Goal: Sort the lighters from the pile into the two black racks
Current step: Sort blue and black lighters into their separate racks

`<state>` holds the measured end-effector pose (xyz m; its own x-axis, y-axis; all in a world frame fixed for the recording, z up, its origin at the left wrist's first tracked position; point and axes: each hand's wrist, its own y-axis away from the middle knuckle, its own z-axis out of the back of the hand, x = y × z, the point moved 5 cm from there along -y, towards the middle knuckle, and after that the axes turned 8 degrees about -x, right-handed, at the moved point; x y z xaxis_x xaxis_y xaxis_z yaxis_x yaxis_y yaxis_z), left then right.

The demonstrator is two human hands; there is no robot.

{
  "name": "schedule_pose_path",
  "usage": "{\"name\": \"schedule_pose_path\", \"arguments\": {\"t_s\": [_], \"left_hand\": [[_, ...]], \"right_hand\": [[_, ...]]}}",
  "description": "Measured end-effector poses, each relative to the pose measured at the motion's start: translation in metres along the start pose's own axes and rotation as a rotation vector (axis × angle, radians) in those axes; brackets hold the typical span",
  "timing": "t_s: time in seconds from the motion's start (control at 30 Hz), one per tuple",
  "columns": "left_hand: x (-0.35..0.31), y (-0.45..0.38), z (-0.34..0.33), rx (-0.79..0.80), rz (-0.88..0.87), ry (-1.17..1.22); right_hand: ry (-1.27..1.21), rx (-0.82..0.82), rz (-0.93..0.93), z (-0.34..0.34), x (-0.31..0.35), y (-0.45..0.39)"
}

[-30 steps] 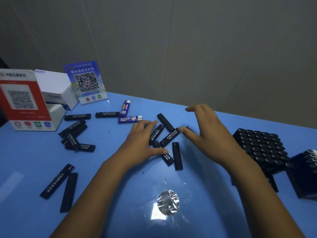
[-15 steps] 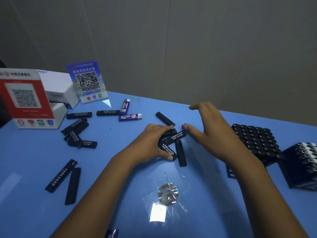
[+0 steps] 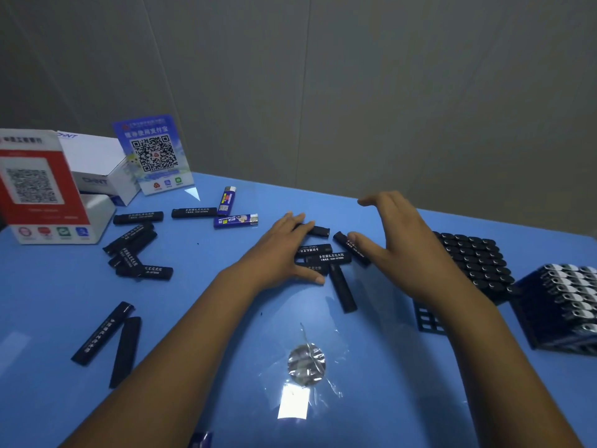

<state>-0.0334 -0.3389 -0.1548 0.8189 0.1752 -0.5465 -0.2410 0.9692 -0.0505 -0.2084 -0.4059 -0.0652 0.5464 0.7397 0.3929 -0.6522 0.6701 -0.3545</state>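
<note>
Several black lighters (image 3: 329,258) lie bunched in the middle of the blue table (image 3: 226,344). My left hand (image 3: 281,250) lies flat over their left side, fingers straight, touching them. My right hand (image 3: 400,240) hovers spread just right of the bunch, its thumb at one black lighter (image 3: 350,247). Two blue lighters (image 3: 235,220) lie further back. More black lighters (image 3: 135,250) lie scattered at the left. A black rack (image 3: 475,263) filled with black lighters stands at the right. Beside it, a second rack (image 3: 562,312) holds silver-topped lighters.
A red QR-code stand (image 3: 35,185), white boxes (image 3: 97,163) and a blue QR-code sign (image 3: 153,155) stand at the back left. A crumpled clear wrapper (image 3: 305,363) lies near the front. Two black lighters (image 3: 106,337) lie at the front left.
My left hand has flattened and slid its fingers further back over the bunch. The lighters have been pushed closer together. My right hand has opened wider.
</note>
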Motion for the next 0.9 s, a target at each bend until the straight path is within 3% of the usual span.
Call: {"name": "schedule_pose_path", "arguments": {"t_s": [0.43,0.7,0.9], "left_hand": [[-0.024,-0.015,-0.025,0.114,-0.025,0.052],[-0.025,-0.018,0.001,0.09,-0.101,-0.263],[-0.038,-0.019,0.001,0.124,0.002,-0.422]], "right_hand": [[0.006,-0.002,-0.015,0.004,-0.009,0.002],[0.034,0.022,-0.05,0.015,-0.016,0.007],[0.097,0.06,-0.079,0.016,-0.018,0.016]]}}
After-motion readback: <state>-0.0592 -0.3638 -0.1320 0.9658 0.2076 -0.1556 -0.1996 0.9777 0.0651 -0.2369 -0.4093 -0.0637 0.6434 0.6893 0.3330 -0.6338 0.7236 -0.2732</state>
